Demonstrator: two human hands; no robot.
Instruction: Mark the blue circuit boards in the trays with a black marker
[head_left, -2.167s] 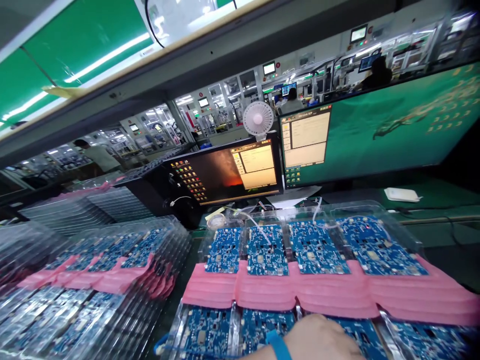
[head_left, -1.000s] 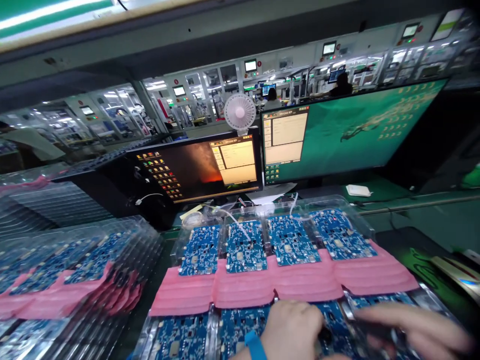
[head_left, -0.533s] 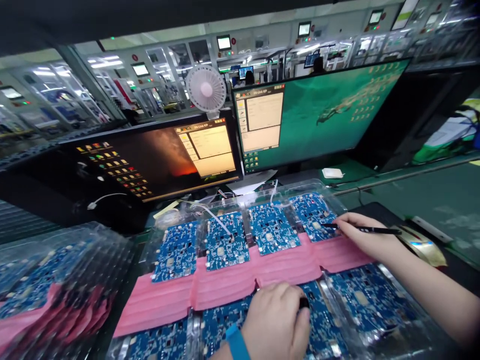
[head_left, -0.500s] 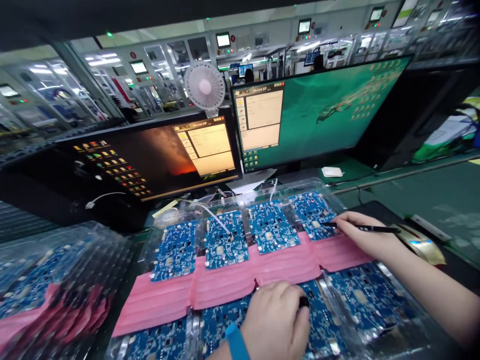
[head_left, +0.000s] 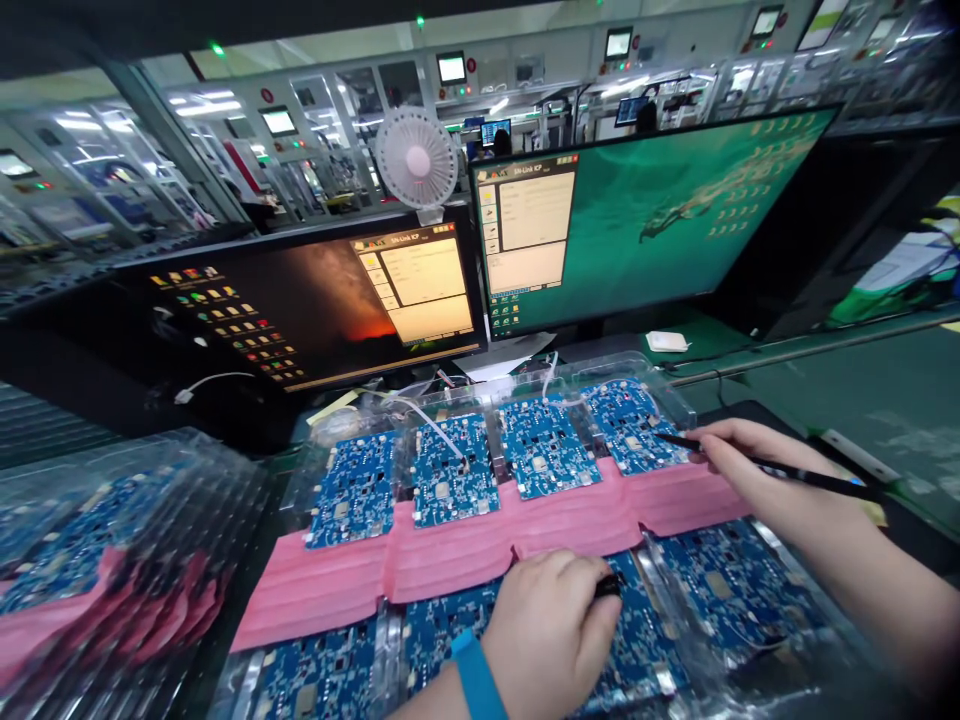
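Stacks of clear trays [head_left: 127,560] with blue boards and pink padding sit at your far left, untouched. Moving right, the tray [head_left: 480,395] in front of you carries a back row of four blue circuit boards, their near edges lying on a band of pink foam [head_left: 465,550], and a nearer row partly under your arms.

Your left hand [head_left: 551,625], blue band at the wrist, rests on the near row, its fingers curled around a small black object [head_left: 609,585] that you press down onto the board [head_left: 637,650] beneath; what that object is cannot be told.

Further right, your right hand [head_left: 750,470] pinches a thin black pen-like tool [head_left: 780,468], fingers narrow around its shaft, with the tip set on the rightmost back-row board [head_left: 634,425], near its right edge. Whether the tip actually touches is too fine to see.

By the look of it, you are working that rightmost board with the tool while steadying the tray. The next move calls for a light, exact tip and a still left hand, so the boards do not shift in their pockets. Two monitors [head_left: 637,210] stand behind on the counter [head_left: 862,400].
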